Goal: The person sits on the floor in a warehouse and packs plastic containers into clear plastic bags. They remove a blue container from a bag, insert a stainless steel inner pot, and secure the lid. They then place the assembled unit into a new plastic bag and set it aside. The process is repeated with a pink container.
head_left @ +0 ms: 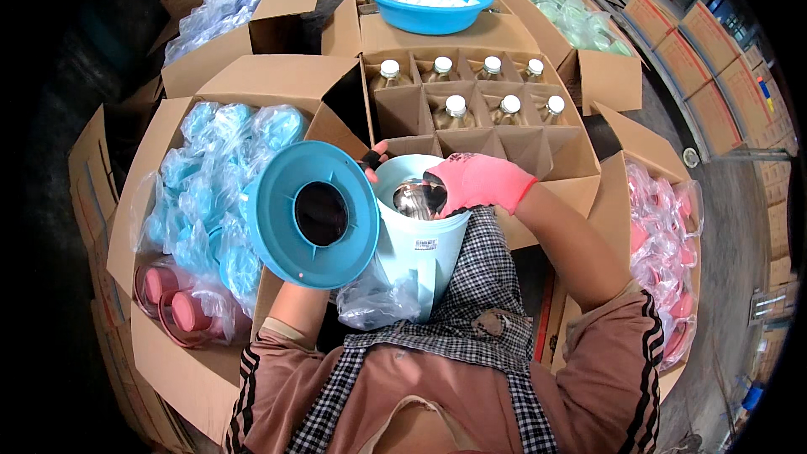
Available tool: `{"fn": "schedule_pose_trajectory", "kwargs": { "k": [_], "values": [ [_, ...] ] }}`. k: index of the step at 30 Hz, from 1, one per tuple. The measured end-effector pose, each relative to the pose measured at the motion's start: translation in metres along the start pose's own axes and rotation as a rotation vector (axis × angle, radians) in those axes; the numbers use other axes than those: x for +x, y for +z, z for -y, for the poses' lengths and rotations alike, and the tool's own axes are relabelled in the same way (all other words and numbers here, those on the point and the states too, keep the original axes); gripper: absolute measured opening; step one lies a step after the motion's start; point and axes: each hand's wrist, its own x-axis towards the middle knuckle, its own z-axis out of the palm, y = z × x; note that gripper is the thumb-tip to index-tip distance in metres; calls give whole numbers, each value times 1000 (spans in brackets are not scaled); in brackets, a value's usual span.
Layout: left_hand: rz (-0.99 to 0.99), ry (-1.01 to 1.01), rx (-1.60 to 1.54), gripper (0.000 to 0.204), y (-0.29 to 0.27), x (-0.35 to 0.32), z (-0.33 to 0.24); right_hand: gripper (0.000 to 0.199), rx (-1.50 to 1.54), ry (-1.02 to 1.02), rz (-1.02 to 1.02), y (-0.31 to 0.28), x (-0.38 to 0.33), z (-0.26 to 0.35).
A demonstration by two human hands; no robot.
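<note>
My left hand [372, 157] holds a round blue plastic base ring [311, 214] with a dark hole in its middle; only the fingertips show behind its rim. My right hand [475, 181], in a pink glove, reaches into the top of a light blue flask shell [418, 248] and grips the shiny silver glass liner [418, 197] inside it. The shell rests against my checked apron [483, 303]. A crumpled clear plastic bag [374, 303] hangs beside the shell's lower part.
A divided carton [471, 101] ahead holds several glass liners with white caps. Behind it sits a blue bowl [429, 0] of white pieces. Open cartons hold bagged blue parts [210, 185] on the left, pink parts [664, 235] on the right, green ones [572, 21] far right.
</note>
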Motion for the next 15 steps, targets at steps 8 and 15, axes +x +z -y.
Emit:
{"fn": "schedule_pose_trajectory", "kwargs": {
  "k": [8, 15],
  "values": [
    [-246, 446, 957, 51, 18, 55, -27, 74, 1332, -293, -689, -25, -9, 13],
    [-39, -249, 827, 97, -22, 29, -11, 62, 1352, -345, -862, 42, 31, -51]
  ]
}}
